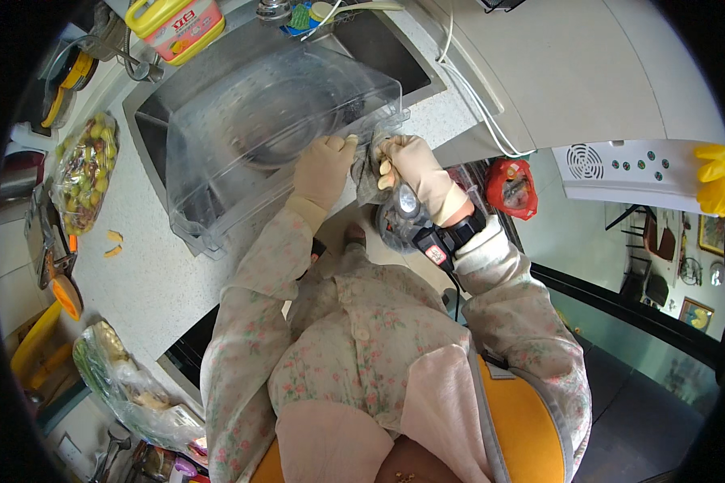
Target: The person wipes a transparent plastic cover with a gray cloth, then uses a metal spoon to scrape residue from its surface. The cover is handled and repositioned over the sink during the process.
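Observation:
A large clear plastic drawer [217, 139] lies tilted across the stainless steel sink [420, 75]. Through its wall shows a round metal basin. My left hand [323, 172], in a cream glove, is closed on the drawer's near edge. Close to the drawer's right corner, my right hand [414, 166], gloved too, grips a grey cloth [368, 175] that hangs down between the hands.
Left on the counter [139, 259] are a bag of green fruit [87, 175], peel scraps [113, 243] and bagged vegetables [133, 386]. A yellow detergent jug [178, 30] stands behind the sink. White cables [480, 111] run at right, above a red bag [512, 188].

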